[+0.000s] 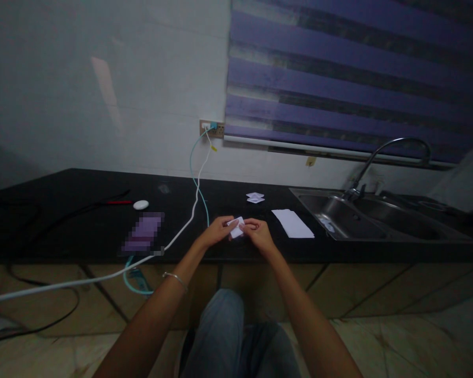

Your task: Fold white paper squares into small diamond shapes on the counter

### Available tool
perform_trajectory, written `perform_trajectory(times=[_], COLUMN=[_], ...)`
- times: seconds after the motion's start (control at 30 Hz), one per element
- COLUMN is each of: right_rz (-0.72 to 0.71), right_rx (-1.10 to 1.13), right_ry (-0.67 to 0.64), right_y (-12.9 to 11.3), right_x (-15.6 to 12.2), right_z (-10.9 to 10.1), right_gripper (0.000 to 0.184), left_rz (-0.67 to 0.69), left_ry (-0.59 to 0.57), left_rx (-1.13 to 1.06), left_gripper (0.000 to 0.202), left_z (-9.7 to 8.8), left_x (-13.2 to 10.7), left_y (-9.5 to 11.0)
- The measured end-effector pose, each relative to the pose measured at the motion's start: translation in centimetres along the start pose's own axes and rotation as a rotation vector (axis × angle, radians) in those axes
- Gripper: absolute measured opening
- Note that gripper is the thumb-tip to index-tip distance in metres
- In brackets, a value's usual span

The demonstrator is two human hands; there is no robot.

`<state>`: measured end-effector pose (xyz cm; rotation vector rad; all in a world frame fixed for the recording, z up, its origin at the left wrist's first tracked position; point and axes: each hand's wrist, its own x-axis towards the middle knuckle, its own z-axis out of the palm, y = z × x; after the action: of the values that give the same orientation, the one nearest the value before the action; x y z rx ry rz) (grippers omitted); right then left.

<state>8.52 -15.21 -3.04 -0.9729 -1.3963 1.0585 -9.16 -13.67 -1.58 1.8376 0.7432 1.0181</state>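
Observation:
Between my two hands is a small folded piece of white paper [237,229], held just over the front part of the black countertop [244,249]. My left hand [217,231] pinches its left side, thumb on top. On the right side, my right hand [259,234] grips the same paper with its thumb pressed on the face. Beyond my hands lies a folded paper shape [255,197] with pointed ends. A stack of white paper strips [293,224] rests to the right of my right hand.
A steel sink [339,215] with a curved faucet [362,170] is at the right. White [192,212] and teal cables [191,157] run from the wall socket [219,129] across the counter. At left are a white oval object [141,205] and a blurred purple item [145,233].

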Motion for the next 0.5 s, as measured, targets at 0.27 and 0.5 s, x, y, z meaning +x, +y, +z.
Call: perform_trajectory(times=[0.27, 0.5], right_rz=[0.019, -0.125], right_rx=[-0.004, -0.080], right_ry=[0.061, 0.162], right_y=[-0.16, -0.21], right_x=[-0.17, 0.31], right_z=[0.13, 0.17], right_gripper=[0.038, 0.032], left_rz=[-0.094, -0.125], left_ry=[0.115, 0.078], left_rx=[-0.069, -0.106], left_gripper=[0.044, 0.047], left_z=[-0.47, -0.86], left_x=[0.11, -0.15], left_y=[-0.12, 0.49])
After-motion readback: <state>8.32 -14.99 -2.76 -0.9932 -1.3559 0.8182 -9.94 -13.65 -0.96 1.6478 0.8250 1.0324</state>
